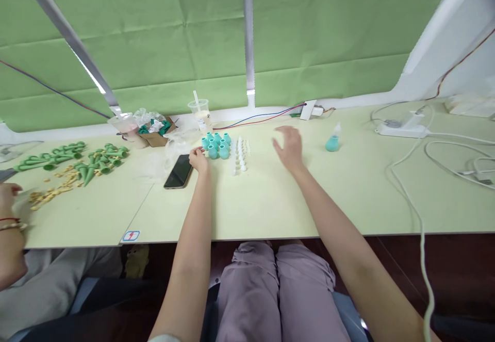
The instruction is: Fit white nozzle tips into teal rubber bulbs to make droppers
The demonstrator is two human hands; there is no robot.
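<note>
My left hand (199, 160) rests on the table between a dark phone (179, 172) and a cluster of several small teal bulb-shaped pieces (216, 146) with open necks. Its fingers are loosely bent beside the leftmost teal pieces, and nothing shows in them. My right hand (290, 148) is over the table, fingers apart and holding nothing. Between the hands, right of the cluster, lie a row of small white pieces (242, 156), a clear strip (234, 159) and tiny pale bits (248, 147). Farther right, a teal bulb with a translucent pointed tip (332, 143) stands alone.
At left, another person's hand (8, 197) is near green horn-shaped pieces (100, 161) and yellow bits (54, 195). A drink cup with a straw (203, 117), a cardboard box (157, 138) and plastic bags (178, 143) stand behind. White cables and a power strip (402, 129) lie right.
</note>
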